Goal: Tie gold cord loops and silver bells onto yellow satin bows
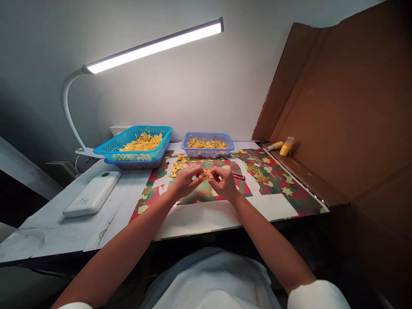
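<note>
Above the patterned table covering, my left hand [187, 182] and my right hand [223, 183] meet with fingertips pinched. Between them they hold a small gold ribbon bow [206, 174] with a thin loop of cord; the fingers hide part of it. Just beyond my left hand lie several gold bows [176, 168] in a loose row. Thin gold cords [193, 159] stretch across behind both hands. To the right of my right hand rests a pink-red tool [238, 176], its near end hidden by the hand.
A blue basket [104, 149] full of gold bows sits on another basket at the left. Behind my hands stands a purple basket [207, 152] with gold pieces. A power bank [92, 195], a desk lamp [72, 116], thread spools [286, 148] and cardboard [350, 107] surround the workspace.
</note>
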Demonstrator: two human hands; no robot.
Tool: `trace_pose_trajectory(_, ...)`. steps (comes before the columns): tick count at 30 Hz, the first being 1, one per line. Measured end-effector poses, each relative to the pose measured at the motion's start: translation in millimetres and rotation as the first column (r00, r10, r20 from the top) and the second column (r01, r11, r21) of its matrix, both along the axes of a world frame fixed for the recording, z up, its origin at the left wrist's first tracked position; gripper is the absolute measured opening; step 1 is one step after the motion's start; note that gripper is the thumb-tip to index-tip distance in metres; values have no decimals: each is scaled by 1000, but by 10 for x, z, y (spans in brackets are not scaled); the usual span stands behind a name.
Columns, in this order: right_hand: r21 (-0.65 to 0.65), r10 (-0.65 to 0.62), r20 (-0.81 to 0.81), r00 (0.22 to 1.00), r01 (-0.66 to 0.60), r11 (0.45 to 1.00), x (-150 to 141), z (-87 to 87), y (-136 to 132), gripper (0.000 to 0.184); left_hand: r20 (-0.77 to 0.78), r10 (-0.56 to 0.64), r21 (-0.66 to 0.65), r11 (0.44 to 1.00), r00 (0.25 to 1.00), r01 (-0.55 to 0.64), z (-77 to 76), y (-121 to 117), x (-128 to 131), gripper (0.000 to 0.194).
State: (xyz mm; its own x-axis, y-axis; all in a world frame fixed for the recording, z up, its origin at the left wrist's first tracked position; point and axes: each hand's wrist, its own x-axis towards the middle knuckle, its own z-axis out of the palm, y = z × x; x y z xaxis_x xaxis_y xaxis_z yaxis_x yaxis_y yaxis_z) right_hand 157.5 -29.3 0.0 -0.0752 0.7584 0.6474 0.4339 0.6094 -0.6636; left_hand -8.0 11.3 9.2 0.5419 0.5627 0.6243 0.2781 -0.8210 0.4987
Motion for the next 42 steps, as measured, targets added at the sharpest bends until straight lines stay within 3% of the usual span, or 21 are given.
trace_pose_trajectory(7, 5, 23, -47, 999, -23, 1000, -35, 111, -209, 16, 60, -25, -56, 998, 998, 29, 126, -220, -22, 30)
trace_pose_trajectory(13, -102, 182, -281, 942, -218, 971, -145, 225, -658, 19, 160, -95, -248, 960, 983, 133, 194, -760, -86, 31)
trace_pose_trajectory(17, -277, 180, -524, 832, -367, 888, -239, 285, -910, 26, 410, 46, -553, 806, 911, 208, 140, -1100, -74, 31)
trace_pose_trajectory(19, -329, 157, -595, 788, -417, 847, -274, 316, -986, 27, 455, 132, -627, 749, 880, 212, 115, -1197, -64, 30)
trace_pose_trajectory(28, -397, 115, -648, 753, -463, 793, -314, 251, -1034, 29, 484, 189, -706, 662, 855, 253, 182, -1271, -78, 29)
trace_pose_trajectory(33, -387, 123, -627, 769, -445, 808, -319, 236, -1037, 29, 477, 176, -689, 683, 861, 242, 91, -1244, -95, 28)
trace_pose_trajectory(38, -358, 125, -574, 810, -385, 851, -310, 217, -1056, 24, 413, 151, -591, 795, 898, 138, 52, -1268, -121, 28)
trace_pose_trajectory(42, -284, 129, -437, 890, -273, 919, -289, 207, -1072, 21, 294, 149, -460, 888, 944, 4, 89, -1304, -148, 28)
